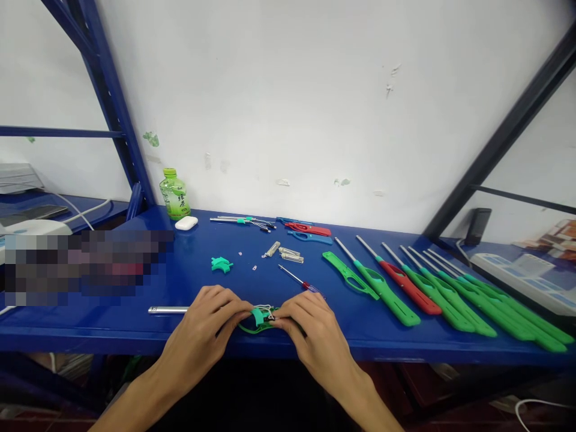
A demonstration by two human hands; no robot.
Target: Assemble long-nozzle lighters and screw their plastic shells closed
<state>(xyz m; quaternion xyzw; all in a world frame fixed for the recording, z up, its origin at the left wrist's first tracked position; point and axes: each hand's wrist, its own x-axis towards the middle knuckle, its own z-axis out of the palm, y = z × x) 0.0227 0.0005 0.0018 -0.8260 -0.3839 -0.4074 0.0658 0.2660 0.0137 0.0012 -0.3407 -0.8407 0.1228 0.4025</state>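
Near the table's front edge, my left hand [210,322] pinches a small teal trigger [258,316]. Opposite it, my right hand [312,330] has thumb and fingertips closed on a small black part [270,317] with a white wire. Both parts sit over a green lighter shell [246,329], mostly hidden by my fingers. A silver lighter tube [167,310] sticks out to the left from behind my left hand. Beyond my hands lie loose teal triggers [221,264], clear fuel tanks [291,256] and a screwdriver [299,279].
Long green lighters [387,294] and a red one [408,288] fan out at the right. Further back are metal tubes with wires [234,221], red and blue shells [310,230], a white case [186,223] and a green bottle [175,196]. A blue frame [117,102] stands left.
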